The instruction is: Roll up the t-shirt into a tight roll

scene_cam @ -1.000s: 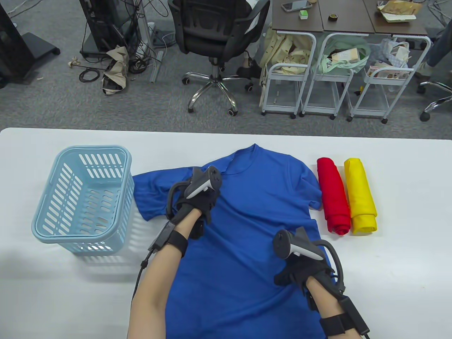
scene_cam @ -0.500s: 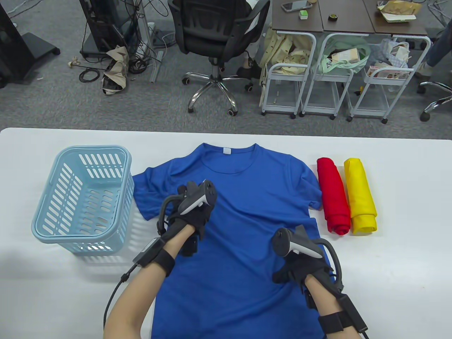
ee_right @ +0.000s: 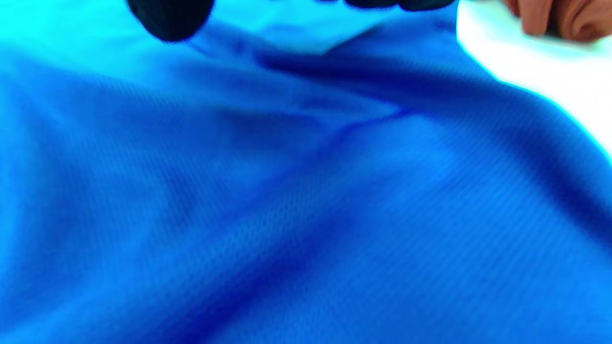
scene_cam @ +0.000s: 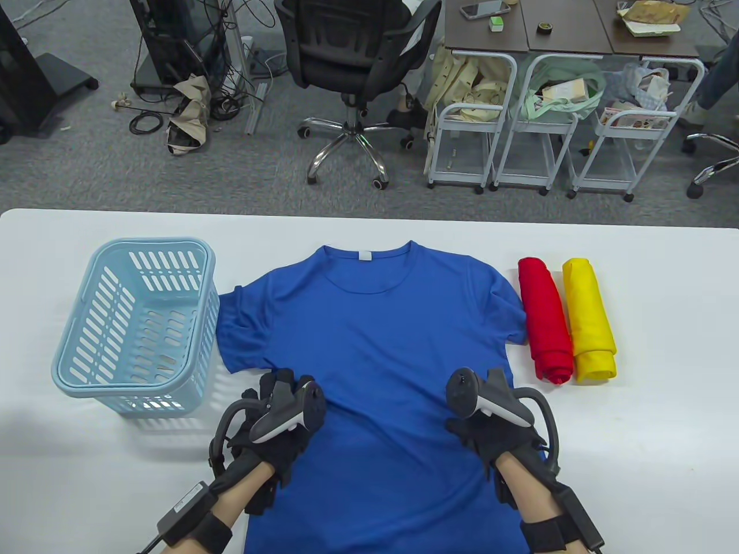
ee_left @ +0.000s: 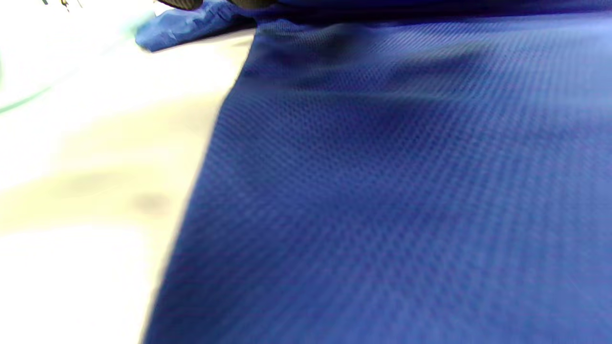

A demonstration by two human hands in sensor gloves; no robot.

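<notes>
A blue t-shirt (scene_cam: 375, 334) lies spread flat on the white table (scene_cam: 664, 358), collar at the far end with its white label showing. My left hand (scene_cam: 270, 404) rests on the shirt's left side edge below the sleeve, fingers laid on the cloth. Level with it, my right hand (scene_cam: 476, 433) presses on the shirt's right side. The left wrist view is filled with smooth blue fabric (ee_left: 406, 191) beside bare table. In the right wrist view the fabric (ee_right: 287, 215) is slightly creased, with dark fingertips (ee_right: 167, 19) at the top edge. Neither hand grips the cloth.
A light blue plastic basket (scene_cam: 153, 242) stands left of the shirt, next to its left sleeve. A red rolled shirt (scene_cam: 545, 320) and a yellow rolled shirt (scene_cam: 589, 320) lie side by side just right of the right sleeve. Chairs and carts stand beyond the table.
My left hand has slid from near the collar back toward me along the shirt's left side. The collar and left shoulder now lie flat. The right hand has barely moved.
</notes>
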